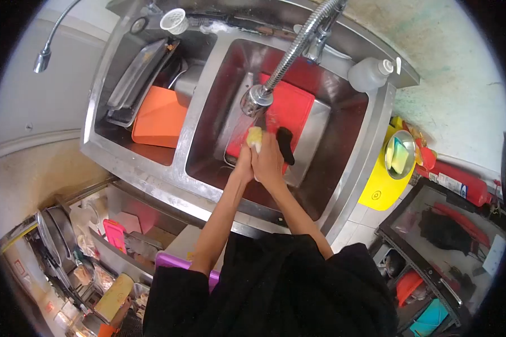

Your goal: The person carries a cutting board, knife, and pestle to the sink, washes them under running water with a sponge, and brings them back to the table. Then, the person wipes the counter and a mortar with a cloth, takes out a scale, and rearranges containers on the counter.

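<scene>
My left hand (244,164) and my right hand (267,155) are pressed together over the right sink basin, closed around a yellow sponge (254,136). Just above the sponge is the spray head (257,100) of a coiled metal faucet, with water coming down. A narrow grey piece shows between spray head and sponge, partly hidden. Below my hands a red cutting board (294,106) lies on a metal tray (319,130) in the basin. Close to the right of my right hand is a black, handle-shaped object (285,145), lying over the board.
The left basin holds metal trays (138,73) and an orange board (160,117). A white strainer cup (174,21) and a soap bottle (370,74) stand on the sink's back ledge. To the right, a metal bowl (400,168) with a sponge sits over something yellow, near a fire extinguisher (458,182).
</scene>
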`<act>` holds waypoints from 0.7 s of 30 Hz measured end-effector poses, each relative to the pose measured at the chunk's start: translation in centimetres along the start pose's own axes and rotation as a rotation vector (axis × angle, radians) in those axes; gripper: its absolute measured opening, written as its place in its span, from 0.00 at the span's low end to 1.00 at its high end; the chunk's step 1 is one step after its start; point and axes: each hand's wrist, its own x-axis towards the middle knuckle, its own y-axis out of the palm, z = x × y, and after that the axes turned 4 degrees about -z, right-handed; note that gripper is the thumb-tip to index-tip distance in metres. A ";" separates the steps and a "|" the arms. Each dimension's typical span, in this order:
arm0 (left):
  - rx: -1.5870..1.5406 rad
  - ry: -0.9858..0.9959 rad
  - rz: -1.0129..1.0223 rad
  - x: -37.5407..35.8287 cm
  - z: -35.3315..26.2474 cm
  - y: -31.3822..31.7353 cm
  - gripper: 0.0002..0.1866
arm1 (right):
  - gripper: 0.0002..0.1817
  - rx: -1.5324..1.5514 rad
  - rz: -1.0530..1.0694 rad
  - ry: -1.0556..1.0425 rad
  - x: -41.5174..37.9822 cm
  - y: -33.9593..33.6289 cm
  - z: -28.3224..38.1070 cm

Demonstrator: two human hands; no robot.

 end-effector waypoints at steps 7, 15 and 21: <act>0.092 -0.059 0.158 1.2 -0.5 -0.2 0.22 | 0.15 -0.170 0.067 0.297 -0.5 -0.3 0.0; 0.259 0.045 0.094 2.3 0.4 -1.6 0.11 | 0.14 0.075 0.193 0.179 -4.7 -3.6 -1.7; 0.565 0.073 0.139 -1.2 -1.0 -2.7 0.10 | 0.16 0.107 0.025 0.017 3.1 -5.0 -2.9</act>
